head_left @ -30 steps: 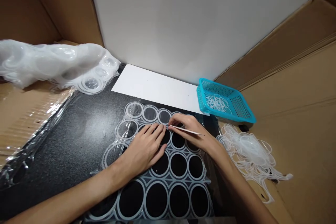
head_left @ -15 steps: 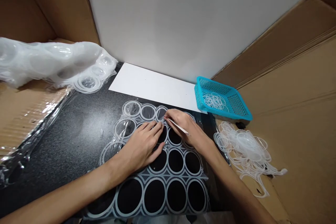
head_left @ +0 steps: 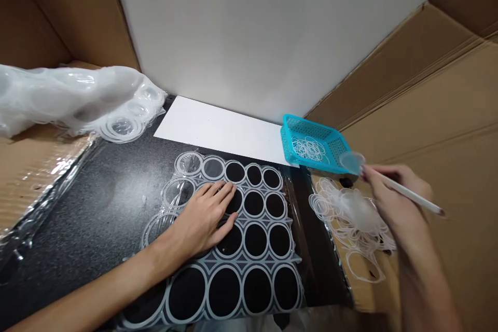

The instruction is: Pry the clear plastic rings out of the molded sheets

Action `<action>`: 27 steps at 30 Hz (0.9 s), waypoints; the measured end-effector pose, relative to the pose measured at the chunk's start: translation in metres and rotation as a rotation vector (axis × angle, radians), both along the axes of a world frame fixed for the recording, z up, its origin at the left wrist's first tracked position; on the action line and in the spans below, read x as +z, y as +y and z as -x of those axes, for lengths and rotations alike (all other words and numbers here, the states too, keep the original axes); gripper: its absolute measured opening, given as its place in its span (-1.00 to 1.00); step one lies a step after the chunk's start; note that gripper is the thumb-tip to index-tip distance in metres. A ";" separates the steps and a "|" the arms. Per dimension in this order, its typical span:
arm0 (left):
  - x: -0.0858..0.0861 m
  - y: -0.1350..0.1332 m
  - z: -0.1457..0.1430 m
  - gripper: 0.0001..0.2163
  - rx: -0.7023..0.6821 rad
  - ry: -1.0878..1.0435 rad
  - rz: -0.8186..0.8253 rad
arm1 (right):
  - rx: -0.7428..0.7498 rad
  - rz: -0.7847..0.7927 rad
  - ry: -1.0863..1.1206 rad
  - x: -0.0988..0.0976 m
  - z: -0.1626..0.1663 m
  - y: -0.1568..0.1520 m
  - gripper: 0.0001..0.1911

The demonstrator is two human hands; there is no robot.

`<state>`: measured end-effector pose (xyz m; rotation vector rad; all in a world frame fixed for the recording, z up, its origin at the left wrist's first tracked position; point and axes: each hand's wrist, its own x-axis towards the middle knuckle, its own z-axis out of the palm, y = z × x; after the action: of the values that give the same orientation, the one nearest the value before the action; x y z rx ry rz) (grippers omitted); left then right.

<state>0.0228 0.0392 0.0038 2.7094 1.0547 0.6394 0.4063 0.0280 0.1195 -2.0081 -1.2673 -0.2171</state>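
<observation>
My left hand (head_left: 212, 212) lies flat on a translucent plastic sheet (head_left: 241, 259) cut with rows of rings. Its fingers are stretched out and grip nothing. Many of the rings show bare black inside, while some at the upper left still have clear film across them. Off to the right, my right hand (head_left: 400, 192) pinches a thin translucent disc (head_left: 352, 162), slightly blurred, near the front right corner of the basket. The same hand also holds a slim white stick-like tool (head_left: 414, 197) with a dark end pointing right.
A turquoise basket (head_left: 286, 140) contains several thin white rings. Below it lies a tangled pile of clear discs and ring scraps (head_left: 342, 212) on cardboard. White paper (head_left: 221, 127) lies along the wall. Bundled plastic sheets (head_left: 78, 93) rest on cardboard at left.
My right hand has lifted off the sheet and swung right toward the basket, now with a translucent disc pinched in it. The ring it was working at shows black. My left hand stays on the sheet.
</observation>
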 end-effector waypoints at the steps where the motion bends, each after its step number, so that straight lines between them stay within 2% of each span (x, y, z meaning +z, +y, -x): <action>1: -0.001 0.000 0.000 -0.53 0.000 0.003 -0.004 | -0.109 0.126 -0.018 -0.001 -0.022 -0.020 -0.83; 2: -0.001 0.000 -0.001 -0.52 0.001 0.012 -0.011 | -0.188 0.231 0.016 -0.003 -0.042 -0.039 -0.81; 5: -0.002 -0.001 -0.003 -0.51 0.003 0.041 -0.021 | -0.208 0.348 0.022 -0.014 -0.080 -0.077 -0.78; 8: 0.002 -0.004 -0.002 -0.52 0.012 0.030 0.018 | -0.151 0.299 -0.051 -0.022 -0.072 -0.086 -0.79; 10: 0.005 -0.005 0.002 -0.52 0.023 0.019 0.028 | -0.059 0.252 -0.074 -0.026 -0.044 -0.079 -0.82; 12: 0.007 -0.007 0.010 -0.51 0.062 0.031 0.001 | 0.101 0.234 -0.030 -0.030 -0.001 -0.065 -0.87; 16: 0.004 -0.006 0.030 -0.51 0.156 0.094 -0.028 | 0.585 0.395 0.141 -0.039 0.098 -0.025 -0.78; 19: -0.002 -0.005 0.041 -0.52 0.149 0.104 -0.030 | 0.934 0.494 0.214 -0.047 0.155 0.010 -0.80; 22: -0.007 -0.005 0.044 -0.51 0.135 0.085 -0.060 | 1.151 0.494 0.216 -0.058 0.187 0.042 -0.83; 27: -0.008 -0.006 0.041 -0.51 0.148 0.037 -0.038 | 1.234 0.533 0.205 -0.072 0.200 0.068 -0.78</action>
<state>-0.0186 0.0332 -0.0041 2.7031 1.2747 0.6411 0.2062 0.0958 0.0478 -1.1968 -2.2947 0.9580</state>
